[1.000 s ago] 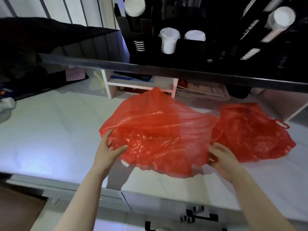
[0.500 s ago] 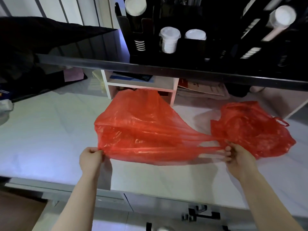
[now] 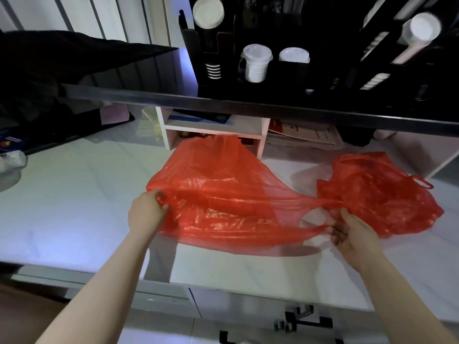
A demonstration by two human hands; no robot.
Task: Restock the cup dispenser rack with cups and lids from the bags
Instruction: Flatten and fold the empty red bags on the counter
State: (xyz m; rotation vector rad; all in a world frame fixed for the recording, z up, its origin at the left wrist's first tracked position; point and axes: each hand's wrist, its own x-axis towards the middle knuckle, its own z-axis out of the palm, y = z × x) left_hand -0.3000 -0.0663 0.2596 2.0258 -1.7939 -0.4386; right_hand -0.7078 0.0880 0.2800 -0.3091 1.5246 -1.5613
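Nearest the camera, two bare forearms reach out over the front edge of a pale worktop [image 3: 74, 194]. The left hand [image 3: 146, 212] has its fingers curled round the left corner of a red plastic bag [image 3: 218, 194]. The right hand [image 3: 352, 232] pinches the bag's gathered right end, where the film narrows into taut strands.

Held between the hands, the bag's long axis runs left to right across the worktop, roughly parallel to the front edge. Its loose body fans away from the person, rising to a peak that points toward the back (the near hem sags low over the worktop and casts a shadow there). What it holds cannot be told.

Just beyond the right hand lies a second red bag [image 3: 382, 192], crumpled on the worktop, its handle loop at the far right.

Behind the first bag's peak stands a small white shelf unit [image 3: 213, 125] with papers in it. Above that, a dark shelf edge [image 3: 248, 108] crosses the view, carrying the black dispenser rack [image 3: 310, 33], where white cup stacks [image 3: 255, 63] and lids [image 3: 208, 11] show in its slots.
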